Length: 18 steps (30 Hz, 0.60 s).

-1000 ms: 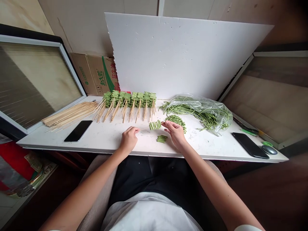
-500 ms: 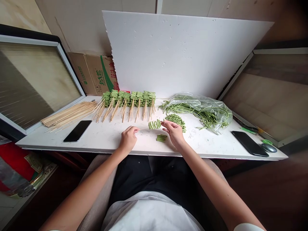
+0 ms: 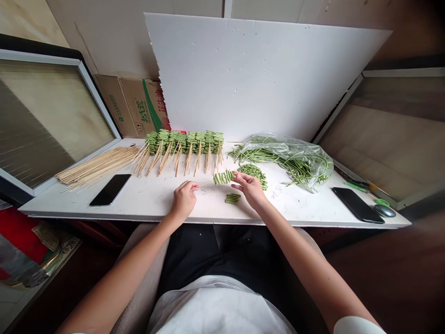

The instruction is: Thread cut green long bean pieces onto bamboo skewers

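My left hand (image 3: 184,198) is closed on the bare end of a thin wooden skewer (image 3: 206,184). Several short green bean pieces (image 3: 223,177) are threaded side by side on its other end. At the right end of these pieces, the fingertips of my right hand (image 3: 251,188) pinch a bean piece, partly hidden by the fingers. A few cut pieces (image 3: 232,198) lie on the white table (image 3: 146,199) just below the skewer. Behind my right hand is a heap of cut bean pieces (image 3: 253,172).
Finished bean skewers (image 3: 187,143) are stacked at the back, left of long beans in a clear bag (image 3: 306,162). Loose skewers (image 3: 93,166) and a phone (image 3: 110,189) lie left. Another phone (image 3: 358,204) and a round dark object (image 3: 384,211) are at the right edge.
The whole view has shifted slightly. Both hands stay almost in place around the skewer, and the threaded pieces look nearly the same.
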### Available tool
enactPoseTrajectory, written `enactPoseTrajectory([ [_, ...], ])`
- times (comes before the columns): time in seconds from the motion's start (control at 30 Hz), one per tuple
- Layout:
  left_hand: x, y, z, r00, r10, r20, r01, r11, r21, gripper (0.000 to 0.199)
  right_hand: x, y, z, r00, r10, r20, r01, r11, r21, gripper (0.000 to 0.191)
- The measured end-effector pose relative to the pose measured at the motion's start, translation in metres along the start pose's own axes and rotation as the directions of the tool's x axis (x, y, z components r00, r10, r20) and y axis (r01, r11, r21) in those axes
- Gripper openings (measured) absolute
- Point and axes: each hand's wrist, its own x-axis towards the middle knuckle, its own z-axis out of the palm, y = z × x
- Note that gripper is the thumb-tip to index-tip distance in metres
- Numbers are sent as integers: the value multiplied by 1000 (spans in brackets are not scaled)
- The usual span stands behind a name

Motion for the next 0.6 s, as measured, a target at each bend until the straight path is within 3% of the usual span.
enactPoseTrajectory([
  [0.07, 1, 0, 0, 1000, -21, -3, 21, 1000, -9, 38, 3, -9, -13, 994, -71, 85, 88, 971, -222, 37],
  [0.13, 1, -1, 0, 999, -38, 0, 38, 999, -15, 37, 5, -17, -26, 968, -82, 239, 192, 853, -485, 27],
  [0.2, 1, -1, 0, 999, -51, 7, 51, 999, -14, 38, 4, -22, -37, 944, -58, 325, 260, 738, -622, 17],
  [0.37, 1, -1, 0, 999, -51, 12, 51, 999, -2, 39, -1, -18, -40, 926, -120, 359, 351, 622, -700, 9],
  [0.6, 0, -1, 0, 999, -36, 21, 36, 999, 11, 39, -4, -11, -30, 940, -90, 329, 301, 674, -675, 12],
])
